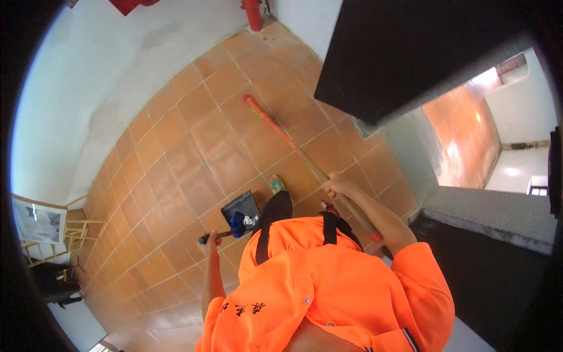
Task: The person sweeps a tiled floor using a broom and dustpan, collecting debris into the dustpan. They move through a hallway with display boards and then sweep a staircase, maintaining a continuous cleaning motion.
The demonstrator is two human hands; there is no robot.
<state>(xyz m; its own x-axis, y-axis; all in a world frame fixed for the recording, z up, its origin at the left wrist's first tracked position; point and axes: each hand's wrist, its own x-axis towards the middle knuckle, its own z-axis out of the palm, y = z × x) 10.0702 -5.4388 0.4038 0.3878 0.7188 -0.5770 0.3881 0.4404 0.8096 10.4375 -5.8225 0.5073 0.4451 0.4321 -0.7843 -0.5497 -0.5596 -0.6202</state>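
My right hand is closed round the long wooden handle of a broom. The broom's red head reaches out over the tiles ahead of me, and its handle's red end comes back past my right forearm. On the left, my left hand grips the upper end of a dustpan's handle. The black dustpan hangs or rests low beside my left leg; I cannot tell if it touches the floor. A blue bundle and some crumpled white stuff lie at the dustpan.
Orange tiles cover the floor. A white wall curves along the left, with a red pipe at the far corner. A large dark panel stands at the right, beside a raised sill. A framed picture is at far left.
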